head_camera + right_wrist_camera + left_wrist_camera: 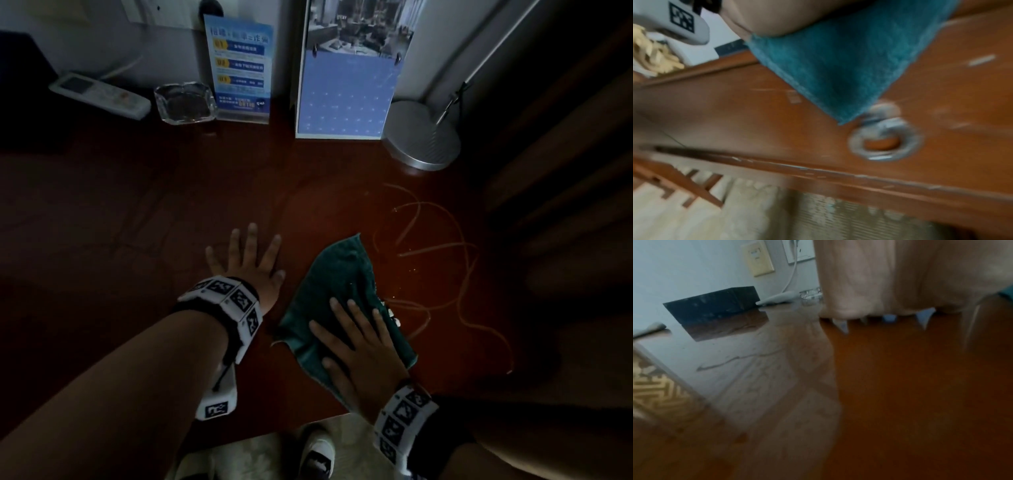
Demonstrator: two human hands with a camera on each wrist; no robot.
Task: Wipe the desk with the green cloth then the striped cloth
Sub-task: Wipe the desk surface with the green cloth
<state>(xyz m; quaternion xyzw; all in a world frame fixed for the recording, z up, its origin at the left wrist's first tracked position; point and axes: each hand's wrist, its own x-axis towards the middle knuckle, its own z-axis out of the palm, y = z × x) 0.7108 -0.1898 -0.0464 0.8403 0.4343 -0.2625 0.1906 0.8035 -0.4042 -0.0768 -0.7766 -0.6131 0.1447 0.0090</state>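
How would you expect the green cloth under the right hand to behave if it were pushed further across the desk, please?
The green cloth looks soft and floppy: it lies crumpled with folded edges, so it would probably bunch rather than slide as one piece. The right hand presses it flat with straight fingers, which should drag it along. The glossy desk probably offers little grip.

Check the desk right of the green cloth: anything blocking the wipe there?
Nothing solid shows. The right hand presses flat on the green cloth; to its right the desk holds only thin orange streaks. The lamp base stands farther back.
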